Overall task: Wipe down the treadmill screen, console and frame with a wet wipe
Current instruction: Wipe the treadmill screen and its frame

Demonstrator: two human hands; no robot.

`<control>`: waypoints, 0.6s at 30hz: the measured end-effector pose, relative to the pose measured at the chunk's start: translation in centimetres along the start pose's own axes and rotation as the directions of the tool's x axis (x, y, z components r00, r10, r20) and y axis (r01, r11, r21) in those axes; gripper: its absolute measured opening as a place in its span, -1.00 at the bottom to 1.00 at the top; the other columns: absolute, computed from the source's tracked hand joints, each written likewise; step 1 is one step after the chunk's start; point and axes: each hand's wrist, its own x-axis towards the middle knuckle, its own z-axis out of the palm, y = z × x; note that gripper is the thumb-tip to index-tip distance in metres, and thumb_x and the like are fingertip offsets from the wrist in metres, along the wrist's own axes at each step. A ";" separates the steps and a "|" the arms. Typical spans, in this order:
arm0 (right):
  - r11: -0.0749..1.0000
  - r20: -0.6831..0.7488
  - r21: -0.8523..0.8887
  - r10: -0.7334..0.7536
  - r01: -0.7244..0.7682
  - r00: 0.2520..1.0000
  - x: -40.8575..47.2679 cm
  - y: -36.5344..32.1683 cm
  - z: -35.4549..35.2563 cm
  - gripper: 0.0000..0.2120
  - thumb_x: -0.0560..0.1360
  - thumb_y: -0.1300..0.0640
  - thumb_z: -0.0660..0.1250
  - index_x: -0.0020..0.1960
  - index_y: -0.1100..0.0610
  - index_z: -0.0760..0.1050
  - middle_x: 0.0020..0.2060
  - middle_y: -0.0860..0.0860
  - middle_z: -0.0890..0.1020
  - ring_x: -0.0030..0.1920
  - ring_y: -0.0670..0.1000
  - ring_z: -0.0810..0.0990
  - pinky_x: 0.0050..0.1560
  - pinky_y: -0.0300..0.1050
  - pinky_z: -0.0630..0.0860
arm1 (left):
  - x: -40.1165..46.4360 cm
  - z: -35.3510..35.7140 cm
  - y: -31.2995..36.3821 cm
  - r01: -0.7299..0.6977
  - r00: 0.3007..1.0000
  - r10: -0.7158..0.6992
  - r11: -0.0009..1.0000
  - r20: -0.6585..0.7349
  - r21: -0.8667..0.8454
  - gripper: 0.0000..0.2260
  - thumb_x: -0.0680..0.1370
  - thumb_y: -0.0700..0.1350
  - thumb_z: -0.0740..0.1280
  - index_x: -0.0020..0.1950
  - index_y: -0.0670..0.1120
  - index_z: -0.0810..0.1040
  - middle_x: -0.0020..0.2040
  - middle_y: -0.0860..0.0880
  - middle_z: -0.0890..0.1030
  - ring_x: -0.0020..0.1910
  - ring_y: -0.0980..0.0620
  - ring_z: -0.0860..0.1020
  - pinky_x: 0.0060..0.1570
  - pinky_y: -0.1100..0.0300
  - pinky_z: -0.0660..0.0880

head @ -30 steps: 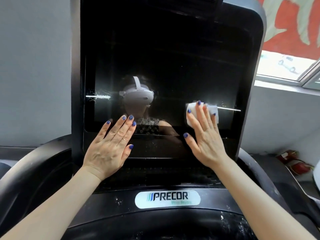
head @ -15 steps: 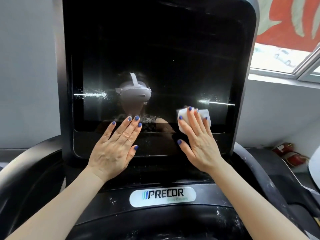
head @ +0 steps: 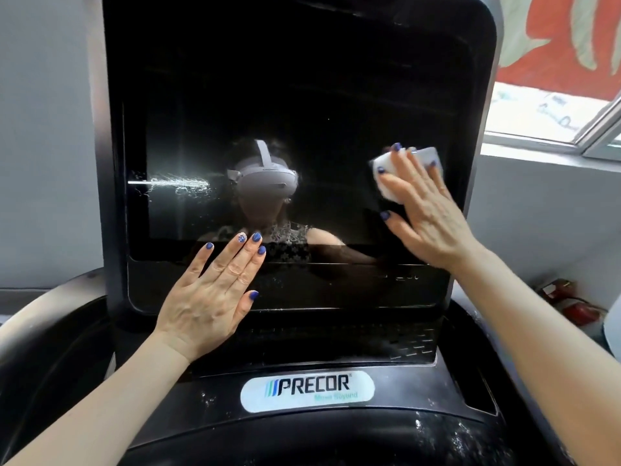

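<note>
The right hand (head: 425, 216) pressed a white wipe (head: 386, 169) flat against the dark screen (head: 302, 129), fingers straight. The left hand (head: 210, 297) lay flat below, fingers straight and together.

Both forearms are bare, with no sleeves, watches or bracelets showing. The left hand (head: 210, 299) and the right hand (head: 425, 213) wear no rings. Every fingernail is painted a deep blue, cut short and rounded. One nail on the left hand, on a middle finger, differs from the rest: it has a paler, speckled or glittery finish over the blue. The right hand's nails show the same plain blue polish.
</note>
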 end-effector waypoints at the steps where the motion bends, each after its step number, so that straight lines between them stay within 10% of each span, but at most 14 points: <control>1: 1.000 -0.019 0.005 0.025 -0.025 1.000 -0.2 0.9 -0.4 -0.45 0.60 -0.03 0.15 0.56 0.05 0.20 0.62 0.03 -0.03 0.62 0.05 -0.13 0.59 0.07 -0.22 | 0.0 0.0 0.0 -0.001 1.000 0.001 1.000 -0.001 0.005 -0.49 0.71 0.01 -0.01 0.63 -0.17 0.12 0.64 -0.12 0.15 0.62 -0.07 0.08 0.60 -0.08 -0.07; 18: 0.997 -0.060 0.050 0.060 -0.057 0.996 -4.1 1.2 1.4 -0.37 0.60 -0.06 0.17 0.59 0.14 0.14 0.62 0.16 -0.06 0.61 0.20 -0.14 0.58 0.28 -0.12 | 0.1 0.1 0.1 0.003 1.000 -0.003 1.000 -0.030 0.020 -0.49 0.70 -0.01 0.04 0.62 -0.20 0.16 0.62 -0.14 0.18 0.63 -0.07 0.05 0.60 -0.08 -0.08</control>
